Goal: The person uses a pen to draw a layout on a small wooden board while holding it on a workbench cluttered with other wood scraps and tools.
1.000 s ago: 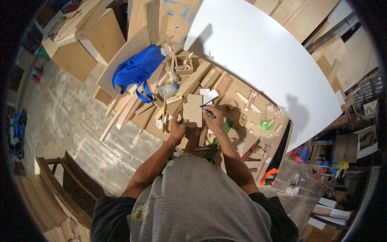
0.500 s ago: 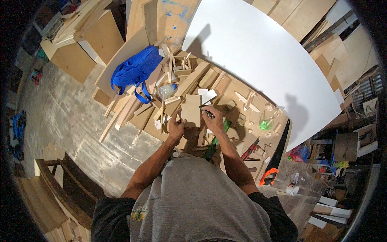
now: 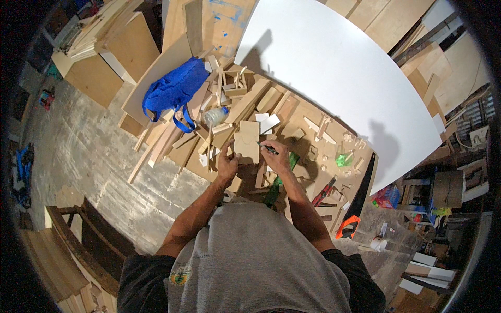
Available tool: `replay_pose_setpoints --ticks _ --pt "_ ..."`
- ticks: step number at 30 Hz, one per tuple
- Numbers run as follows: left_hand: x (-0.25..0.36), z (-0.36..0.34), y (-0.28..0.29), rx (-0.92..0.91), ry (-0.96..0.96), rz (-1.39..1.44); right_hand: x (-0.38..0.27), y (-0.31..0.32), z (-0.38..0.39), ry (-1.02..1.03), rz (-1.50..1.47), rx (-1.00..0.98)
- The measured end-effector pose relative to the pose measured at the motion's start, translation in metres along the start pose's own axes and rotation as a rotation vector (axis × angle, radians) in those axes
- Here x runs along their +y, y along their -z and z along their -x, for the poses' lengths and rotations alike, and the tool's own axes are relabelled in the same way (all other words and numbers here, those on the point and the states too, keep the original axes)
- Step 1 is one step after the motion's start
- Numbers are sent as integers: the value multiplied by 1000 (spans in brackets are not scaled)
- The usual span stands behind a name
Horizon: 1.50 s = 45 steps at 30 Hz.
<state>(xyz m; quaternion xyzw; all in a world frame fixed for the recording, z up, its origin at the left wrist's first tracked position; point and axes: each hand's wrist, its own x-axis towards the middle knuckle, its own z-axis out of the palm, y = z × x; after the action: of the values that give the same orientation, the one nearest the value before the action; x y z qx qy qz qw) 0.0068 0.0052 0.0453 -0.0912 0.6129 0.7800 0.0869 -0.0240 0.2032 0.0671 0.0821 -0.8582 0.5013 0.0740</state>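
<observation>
My left hand (image 3: 228,164) is closed on the left edge of a small wooden board (image 3: 247,147), which is light tan with a narrower upper part. A faint line shows across its face. In my right hand (image 3: 278,156) is a dark pen (image 3: 269,148), pinched between the fingers, its tip by the board's right edge. Beneath and around the hands lie wood offcuts and two white pieces (image 3: 269,123). A green bottle (image 3: 273,194) lies partly hidden beside my right forearm.
A blue bag (image 3: 176,94) and a clear plastic bottle (image 3: 214,117) lie among wood strips at the left. To the right are a red-handled tool (image 3: 324,192) and a handsaw (image 3: 348,227) with an orange handle. A large white panel (image 3: 334,78) stands beyond the table.
The board and both hands have shifted very slightly left. The pen's tip has moved a little lower along the board's right edge. Both grips stay the same.
</observation>
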Motion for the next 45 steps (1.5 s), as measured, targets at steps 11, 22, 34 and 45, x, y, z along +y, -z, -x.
replay_pose_setpoints --ticks 11,22,34,45 --pt "-11 -3 1 15 -35 25 -4 4 11 -77 11 -11" --pt "-21 -9 5 13 -29 76 -9 5 12 -51 29 -25" --pt "-7 -3 3 -3 11 63 -9 6 13 -17 12 -5" --pt "3 1 -1 19 14 -15 3 0 19 49 31 52"
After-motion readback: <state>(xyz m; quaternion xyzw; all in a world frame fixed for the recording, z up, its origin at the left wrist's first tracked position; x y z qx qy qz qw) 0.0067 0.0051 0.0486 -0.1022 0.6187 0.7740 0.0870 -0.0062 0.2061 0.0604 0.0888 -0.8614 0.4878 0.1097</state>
